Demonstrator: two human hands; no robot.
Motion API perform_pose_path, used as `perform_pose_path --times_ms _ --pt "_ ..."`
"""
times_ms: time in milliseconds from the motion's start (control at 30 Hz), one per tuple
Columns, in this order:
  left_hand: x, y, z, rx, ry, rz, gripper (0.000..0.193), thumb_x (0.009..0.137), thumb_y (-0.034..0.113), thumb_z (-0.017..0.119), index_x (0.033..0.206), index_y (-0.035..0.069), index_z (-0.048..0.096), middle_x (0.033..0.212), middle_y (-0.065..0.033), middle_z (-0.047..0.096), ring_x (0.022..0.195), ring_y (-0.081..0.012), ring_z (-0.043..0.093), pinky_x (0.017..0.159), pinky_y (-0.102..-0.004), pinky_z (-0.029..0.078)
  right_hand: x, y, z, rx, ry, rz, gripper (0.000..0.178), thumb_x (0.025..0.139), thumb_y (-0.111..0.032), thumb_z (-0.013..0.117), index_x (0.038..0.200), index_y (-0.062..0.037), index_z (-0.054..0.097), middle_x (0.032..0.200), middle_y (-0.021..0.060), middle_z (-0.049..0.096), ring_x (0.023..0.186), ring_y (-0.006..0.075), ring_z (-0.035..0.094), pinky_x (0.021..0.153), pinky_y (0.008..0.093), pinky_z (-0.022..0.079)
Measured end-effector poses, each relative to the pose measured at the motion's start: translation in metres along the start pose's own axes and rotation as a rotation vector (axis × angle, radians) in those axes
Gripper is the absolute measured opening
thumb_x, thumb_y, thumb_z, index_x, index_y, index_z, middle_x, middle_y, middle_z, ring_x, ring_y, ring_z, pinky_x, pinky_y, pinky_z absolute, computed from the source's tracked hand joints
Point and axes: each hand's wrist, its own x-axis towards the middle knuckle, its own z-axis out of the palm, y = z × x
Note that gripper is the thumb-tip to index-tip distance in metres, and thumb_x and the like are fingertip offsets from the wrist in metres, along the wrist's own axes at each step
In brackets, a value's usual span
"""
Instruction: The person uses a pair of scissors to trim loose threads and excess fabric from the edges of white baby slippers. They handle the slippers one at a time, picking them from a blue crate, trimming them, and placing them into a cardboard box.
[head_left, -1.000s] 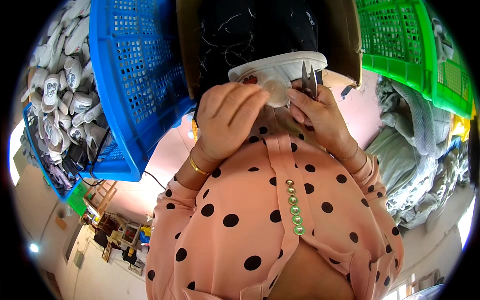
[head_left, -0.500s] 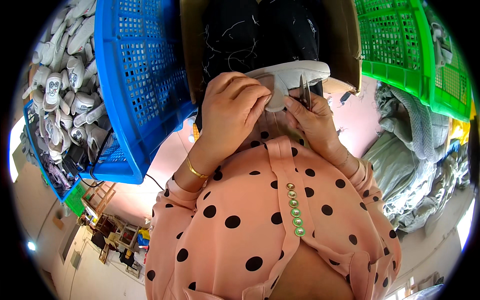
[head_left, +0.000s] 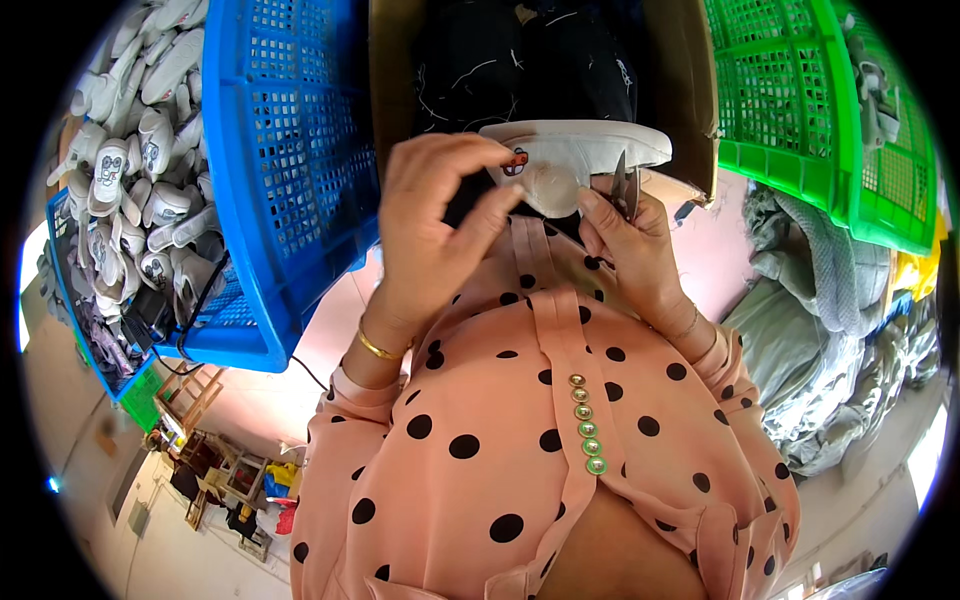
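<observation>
A white canvas shoe (head_left: 600, 146) with a small red and black print near one end lies sideways in front of my lap. Its rounded tongue (head_left: 553, 190) points toward me. My right hand (head_left: 637, 240) grips a small pair of dark metal scissors (head_left: 621, 185), blades upward, and its thumb presses at the tongue's edge, so the same hand also steadies the shoe. At the shoe's left end is my left hand (head_left: 428, 205), thumb and forefinger apart, with nothing visible between them. The forefinger's tip is by the print; whether it touches cannot be told.
A cardboard box (head_left: 690, 110) surrounds my dark-trousered legs, which carry loose white threads. On the left stands a blue basket (head_left: 235, 180) beside heaped white shoes (head_left: 160, 210). A green basket (head_left: 790, 140) stands right, above piled grey fabric (head_left: 800, 300).
My left hand has let go of the tongue and moved left, its fingers parting. The shoe has shifted slightly right, baring the printed end. The right hand still holds the scissors.
</observation>
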Motion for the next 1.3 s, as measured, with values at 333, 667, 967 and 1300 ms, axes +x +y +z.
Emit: perform_pose_path --times_ms 333,667,967,1300 --pt "0.010 -0.019 0.011 0.285 0.141 -0.021 0.002 0.089 0.004 0.065 0.090 0.005 0.063 0.098 -0.0071 0.068 0.090 -0.0213 0.060 0.079 -0.0342 0.049 -0.002 -0.003 0.010 -0.040 0.077 -0.124 0.019 0.097 -0.013 0.062 0.108 0.0020 0.061 0.064 -0.0010 0.054 0.056 0.0047 0.045 0.050 0.0199 0.033" --pt "0.013 0.006 0.031 -0.417 -0.315 -0.618 0.053 0.087 0.013 0.072 0.131 -0.003 0.046 0.105 -0.0126 0.069 0.090 -0.0165 0.067 0.077 -0.0298 0.050 -0.001 -0.033 0.011 0.812 -0.246 0.179 0.030 0.103 -0.031 0.049 0.078 -0.0152 0.050 0.055 -0.0071 0.035 0.048 0.0050 0.026 0.048 0.0220 0.024" --pt "0.037 -0.008 -0.014 -0.398 -0.726 -0.528 0.015 0.095 0.011 0.055 0.096 -0.001 0.065 0.065 -0.0021 0.058 0.058 -0.0092 0.051 0.056 -0.0248 0.042 -0.023 -0.042 -0.009 -0.242 0.113 -0.188 0.030 0.101 -0.030 0.054 0.103 -0.0016 0.062 0.060 -0.0029 0.045 0.052 0.0039 0.037 0.048 0.0207 0.028" --pt "0.056 -0.020 0.004 0.066 -1.068 -0.187 0.030 0.083 0.026 0.068 0.085 -0.003 0.068 0.061 -0.0161 0.057 0.053 -0.0249 0.053 0.054 -0.0362 0.044 0.011 -0.037 -0.037 -1.309 0.090 -0.431 0.034 0.079 -0.025 0.074 0.103 -0.0030 0.063 0.070 0.0136 0.066 0.064 0.0341 0.064 0.058 0.0390 0.052"
